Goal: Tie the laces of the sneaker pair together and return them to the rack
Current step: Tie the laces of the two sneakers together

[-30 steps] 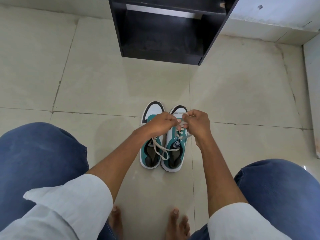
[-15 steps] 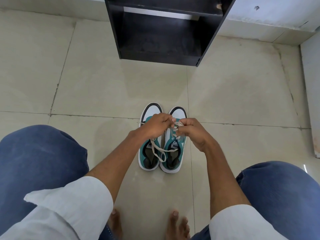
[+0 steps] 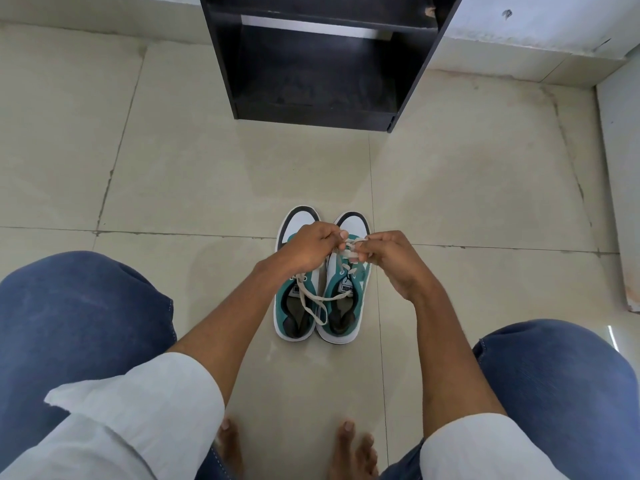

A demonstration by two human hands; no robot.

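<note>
Sneaker pair [image 3: 320,292], teal and white with dark-edged toes, stands side by side and touching on the tiled floor [image 3: 173,174], toes pointing toward the black rack [image 3: 311,74], which is well apart from them. Left hand [image 3: 308,249] and right hand [image 3: 388,258] meet just above the toe ends, both hands closed with fingertips pinching the pale laces [image 3: 348,249] between them. One slack loop of lace [image 3: 317,304] trails back across both shoe openings; whether a knot is formed cannot be told
</note>
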